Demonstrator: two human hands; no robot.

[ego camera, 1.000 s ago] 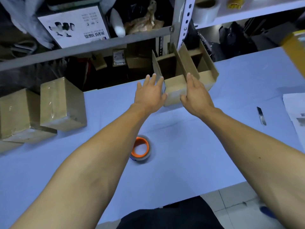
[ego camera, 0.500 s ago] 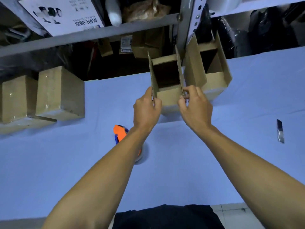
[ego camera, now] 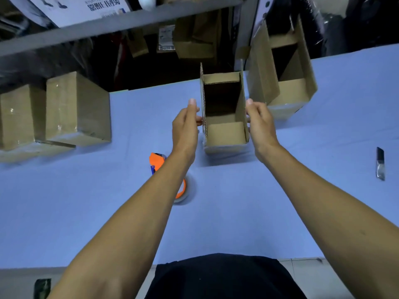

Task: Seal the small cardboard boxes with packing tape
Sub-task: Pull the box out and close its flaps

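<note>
A small open cardboard box (ego camera: pixel 224 132) stands in the middle of the blue table, its side flaps upright. My left hand (ego camera: pixel 186 126) holds the left flap, thumb pointing up and fingers curled against the cardboard. My right hand (ego camera: pixel 261 124) holds the right flap in the same way. An orange tape dispenser (ego camera: pixel 158 161) with a clear tape roll (ego camera: pixel 189 190) lies on the table near the box, partly hidden under my left forearm. A second open box (ego camera: pixel 285 93) stands behind and to the right.
Two taped-up boxes (ego camera: pixel 77 108) sit at the far left of the blue table (ego camera: pixel 216 223). A small knife (ego camera: pixel 380 164) lies at the right. A metal shelf rack (ego camera: pixel 121 22) with cartons and papers runs along the table's back edge.
The box has been pulled nearer to me, away from the second box. My hands went from lying flat beside it to holding its side flaps.
</note>
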